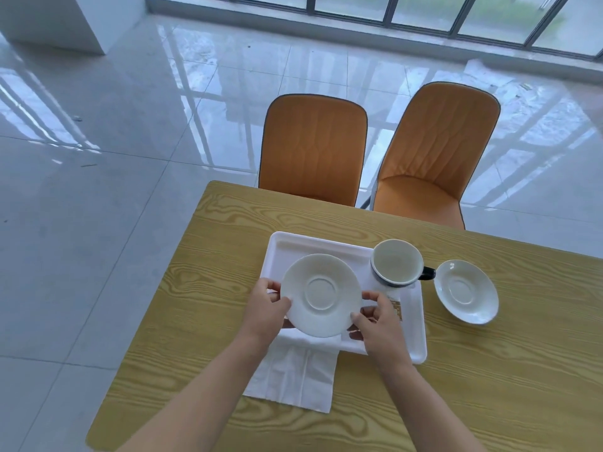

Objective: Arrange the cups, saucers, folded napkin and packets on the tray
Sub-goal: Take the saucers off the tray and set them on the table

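Nearest me, between my forearms, a white folded napkin lies flat on the tabletop, a soft creased rectangle. Its far edge meets the near rim of the tray; I cannot tell whether it goes over or under.

My left hand pinches the left rim of a round, glossy white saucer, thumb on top and fingers curled beneath. My right hand grips the opposite rim the same way. The saucer has a shallow circular well at its centre and sits over the left half of the tray. I cannot tell whether it rests there or is held just above.

The tray is a white rectangle with rounded corners and a raised lip. Just beyond my right fingers, a small packet with tan print lies on it, partly hidden.

Farther out from my right hand, a cup stands upright at the tray's far right corner, white inside with a dark outer wall and a dark handle pointing right. To the right of it, off the tray, a second white saucer rests on the yellow wood-grain tabletop.

Past the far edge stand two orange padded chairs with dark piping, on a shiny pale tiled floor.
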Demonstrator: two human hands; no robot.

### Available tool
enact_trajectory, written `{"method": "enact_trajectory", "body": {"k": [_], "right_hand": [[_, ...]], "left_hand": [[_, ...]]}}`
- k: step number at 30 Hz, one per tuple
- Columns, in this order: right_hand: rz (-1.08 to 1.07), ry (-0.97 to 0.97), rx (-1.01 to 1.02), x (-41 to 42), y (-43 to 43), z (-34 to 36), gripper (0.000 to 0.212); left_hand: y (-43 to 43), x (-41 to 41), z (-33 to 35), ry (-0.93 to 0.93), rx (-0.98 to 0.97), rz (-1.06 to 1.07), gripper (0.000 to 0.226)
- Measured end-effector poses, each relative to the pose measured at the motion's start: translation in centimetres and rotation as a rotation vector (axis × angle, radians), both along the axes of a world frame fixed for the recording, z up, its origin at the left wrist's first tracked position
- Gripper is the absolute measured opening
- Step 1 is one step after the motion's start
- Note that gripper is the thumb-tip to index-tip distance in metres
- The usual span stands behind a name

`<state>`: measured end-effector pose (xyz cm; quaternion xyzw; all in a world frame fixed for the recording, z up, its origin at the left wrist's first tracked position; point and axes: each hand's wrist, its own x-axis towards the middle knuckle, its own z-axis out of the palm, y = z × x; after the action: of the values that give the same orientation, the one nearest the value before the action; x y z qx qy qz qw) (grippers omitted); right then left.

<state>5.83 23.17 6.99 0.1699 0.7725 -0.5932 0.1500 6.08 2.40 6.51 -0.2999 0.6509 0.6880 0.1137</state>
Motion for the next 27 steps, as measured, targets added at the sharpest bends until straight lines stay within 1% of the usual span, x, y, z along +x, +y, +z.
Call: {"method": "enact_trajectory", "body": {"k": [3,5,11,14,18,23,27], "right_hand": [[-0.019,-0.011,-0.043,1.2,1.7,0.7,0.015],[-0.033,-0.006,-0.068,1.8,2.9,1.1,0.012],[-0.116,-0.010,-0.157,3.1,7.2,2.7,0.014],[-0.117,-0.012,-0.211,3.5,10.0,3.5,0.016],[-0.093,0.019,-0.275,4.4,14.2,4.4,0.012],[-0.069,0.027,-0.244,5.5,19.7,4.1,0.015],[-0.077,0.016,-0.228,6.5,23.5,3.5,0.012]], "left_hand": [[1.2,1.4,0.7,0.009,0.064,-0.003,0.016],[2.3,2.3,1.1,0.013,0.103,-0.002,0.015],[6.5,3.9,2.5,0.062,0.186,-0.034,0.015],[8.9,4.5,3.4,0.087,0.201,-0.046,0.015],[12.8,5.1,4.4,0.101,0.201,-0.036,0.015],[18.0,6.1,4.6,0.103,0.201,-0.081,0.020],[21.5,6.7,4.1,0.096,0.193,-0.122,0.025]]}}
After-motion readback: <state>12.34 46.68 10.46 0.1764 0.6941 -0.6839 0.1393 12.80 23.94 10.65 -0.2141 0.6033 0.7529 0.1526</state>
